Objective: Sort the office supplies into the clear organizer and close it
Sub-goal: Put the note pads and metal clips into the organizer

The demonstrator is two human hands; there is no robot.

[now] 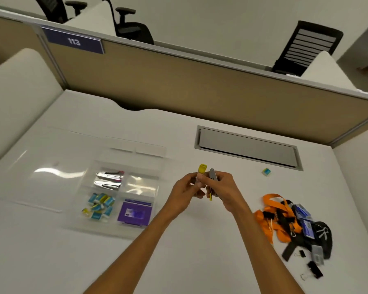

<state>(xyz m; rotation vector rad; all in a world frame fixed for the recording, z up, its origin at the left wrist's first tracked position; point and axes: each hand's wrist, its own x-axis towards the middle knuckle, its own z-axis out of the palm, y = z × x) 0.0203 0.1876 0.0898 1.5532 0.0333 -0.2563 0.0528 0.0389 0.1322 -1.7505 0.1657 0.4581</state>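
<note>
White counter (200, 251). Clear organizer (141, 183) sits near-left, open, with its lid (51, 170) flat to the left. Inside: two silver clips (108, 180) far-left, teal boxes (100, 205) near-left, purple card (134, 213) near-right. Lanyard pile (285, 219) is on the right, with black binder clips (314, 270) nearer. Both hands are raised mid-counter and touching: left hand (185, 192) fingers pinch a yellow-capped piece (202, 169), right hand (225, 189) fingers curl round a silver tool (212, 177). Can't tell if these are one item. A stray teal box (266, 171) lies far-right.

orange lanyards (273, 211), purple card (134, 212), white desk (179, 251)
</note>
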